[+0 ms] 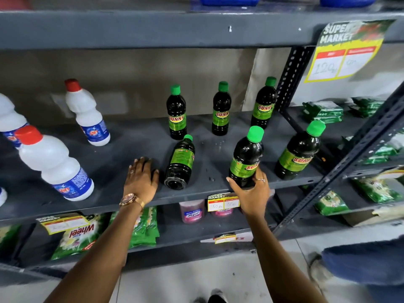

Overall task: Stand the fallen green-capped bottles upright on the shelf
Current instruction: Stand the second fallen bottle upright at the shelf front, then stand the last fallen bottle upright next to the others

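Several dark green-capped bottles with green labels are on the grey shelf [122,149]. Three stand upright along the back: one [176,112], one [221,109], one [263,103]. Another stands at the front right [298,150]. One bottle [180,164] lies on its side, its base toward the shelf's front edge and its cap pointing back. My right hand [251,194] grips the base of an upright bottle [247,157] near the front edge. My left hand [141,179] rests flat on the shelf, fingers apart, just left of the lying bottle.
White red-capped bottles stand at the left, one [87,113] at the back and one [54,164] nearer. A perforated grey upright [293,77] bounds the shelf on the right. Green packets [322,111] fill the neighbouring rack. Detergent bags [76,235] lie on the shelf below.
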Motion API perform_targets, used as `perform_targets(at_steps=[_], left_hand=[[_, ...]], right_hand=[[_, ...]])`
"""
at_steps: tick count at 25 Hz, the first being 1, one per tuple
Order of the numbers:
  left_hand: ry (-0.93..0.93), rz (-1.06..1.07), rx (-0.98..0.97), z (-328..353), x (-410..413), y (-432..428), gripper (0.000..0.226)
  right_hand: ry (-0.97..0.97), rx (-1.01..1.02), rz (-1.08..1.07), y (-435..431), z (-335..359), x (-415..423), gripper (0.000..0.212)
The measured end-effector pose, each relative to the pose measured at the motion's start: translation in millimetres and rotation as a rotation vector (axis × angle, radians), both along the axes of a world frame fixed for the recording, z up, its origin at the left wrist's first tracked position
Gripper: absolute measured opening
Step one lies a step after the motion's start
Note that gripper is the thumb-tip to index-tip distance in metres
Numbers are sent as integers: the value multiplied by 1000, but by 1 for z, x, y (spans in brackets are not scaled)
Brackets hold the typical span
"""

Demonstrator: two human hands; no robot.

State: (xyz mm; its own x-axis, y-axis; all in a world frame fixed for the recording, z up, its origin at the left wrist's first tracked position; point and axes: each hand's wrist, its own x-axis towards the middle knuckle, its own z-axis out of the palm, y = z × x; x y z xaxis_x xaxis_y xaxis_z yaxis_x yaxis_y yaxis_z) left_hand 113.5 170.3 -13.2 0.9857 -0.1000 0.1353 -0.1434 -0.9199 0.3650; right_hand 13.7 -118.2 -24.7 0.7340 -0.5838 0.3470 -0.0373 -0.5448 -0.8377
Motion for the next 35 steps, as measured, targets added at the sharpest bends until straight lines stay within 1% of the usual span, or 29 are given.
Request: perform_targets(at_steps=[4,8,9,11,12,13,14,15,16,17,18,20,21,22,23,25,27,28,30,32,33,35], left_hand=[[1,-2,-1,1,-2,0,48],[1,-6,-2,3,-2,-1,48],[0,-8,-5,3,-3,-1,47],[1,-10,-4,3,-3,-1,47],[6,-9,-2,4,-3,-1,47],[10,-9,10,5,-3,-1,47],[7,-13,36,7,-2,-1,46],[-3,-20,74,8,-2,0,45],[-11,-25,111,11,-1,1,44],[-7,-28,135,14,-1,3,44],[4,-32,147,16,-2,5,44],[21,-32,144,16,-4,7,46],[32,-26,132,17,-5,8,47],[43,-20,119,17,-5,8,48],[48,-17,111,17,-5,9,48],[39,-23,106,16,-5,10,49],[28,-28,97,14,-3,10,49],[20,-27,99,13,-3,9,48],[4,-20,104,10,-1,9,48],[9,-28,93,8,2,8,49],[14,-39,93,7,3,8,50],[24,-55,90,5,5,8,50]], right_hand=[[-4,-7,-31,-1,-3,1,78],[34,-7,-27,2,-2,1,89],[37,25,-30,3,0,0,96],[-13,173,-59,13,3,-12,107],[-65,202,-78,23,1,-21,101],[-110,175,-74,38,-1,-32,85],[-117,117,-21,56,-3,-42,64],[-86,63,78,73,-1,-47,50],[-26,32,177,88,4,-46,47],[57,17,248,98,13,-35,53],[181,-27,272,105,26,-18,67],[574,-205,286,113,57,33,101],[767,-273,298,116,73,57,110],[891,-285,320,117,86,78,109],[938,-240,355,119,93,92,103],[896,-63,404,122,91,100,90],[760,61,354,120,74,91,84],[657,122,300,120,65,87,81],[392,242,221,122,53,84,76],[177,265,216,121,47,87,75],[118,252,226,120,44,90,76],[84,223,248,118,39,97,83]])
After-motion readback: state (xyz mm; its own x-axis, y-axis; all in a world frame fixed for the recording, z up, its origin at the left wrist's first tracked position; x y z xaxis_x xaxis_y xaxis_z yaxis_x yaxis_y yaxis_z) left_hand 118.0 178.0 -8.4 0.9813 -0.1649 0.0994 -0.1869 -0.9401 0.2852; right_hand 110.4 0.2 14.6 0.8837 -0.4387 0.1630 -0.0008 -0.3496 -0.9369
